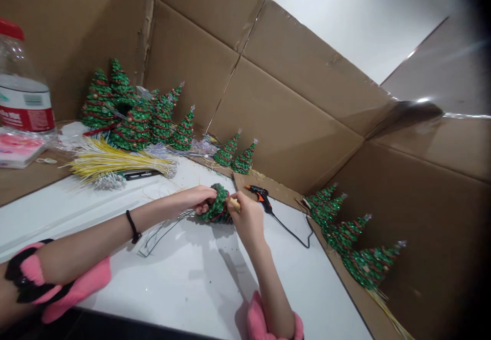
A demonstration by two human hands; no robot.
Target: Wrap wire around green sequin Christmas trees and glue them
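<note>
Cardboard panels (291, 99) walled in a white-topped desk (314, 289) on the far side and at both left and right. Near the middle of that desk, the small green tree (218, 207) with red trim lay between the person's two hands. The left hand (200, 198) had its grip closed on the left side of this tree, while the right hand (247, 217) grasped a short wood-coloured stick (235, 204) at its right side; whether the stick's far end touched the tree could not be told. Thin dark wires (157, 240) spread over the desk to the left of it.

Just beyond the right hand lay a black and orange glue gun (263, 197), its cord trailing right. Farther left, a bundle of yellow and white strands (115, 162) rested near a cluster of finished-looking trees (132, 125), with a red-capped bottle (25, 97) at the far left. Two smaller trees (243, 158) stood at the far edge, and a row of tilted trees (370, 266) lined the right side.
</note>
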